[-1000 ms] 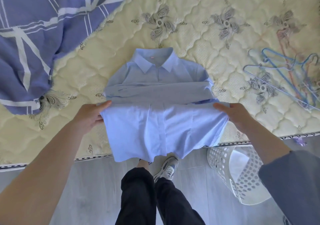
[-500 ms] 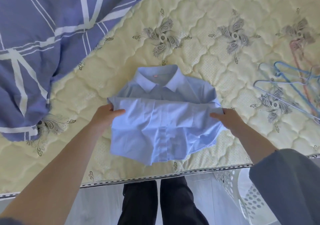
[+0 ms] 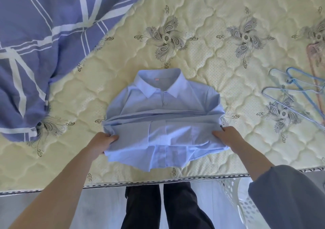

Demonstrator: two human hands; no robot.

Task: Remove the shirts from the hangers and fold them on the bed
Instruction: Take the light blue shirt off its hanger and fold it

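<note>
- Step in hand: doubling the lower half of the light-blue collared shirt (image 3: 163,116) up toward its collar. The next move, I judge, calls for laying that fold flat and smoothing it.
- The left hand (image 3: 103,142) and right hand (image 3: 226,137) each grip a side edge of the fold, fingers curled over the cloth.
- The shirt lies mid-frame on the mattress (image 3: 211,81), buttoned, with its collar toward the top of the frame and its hem rumpled.
</note>
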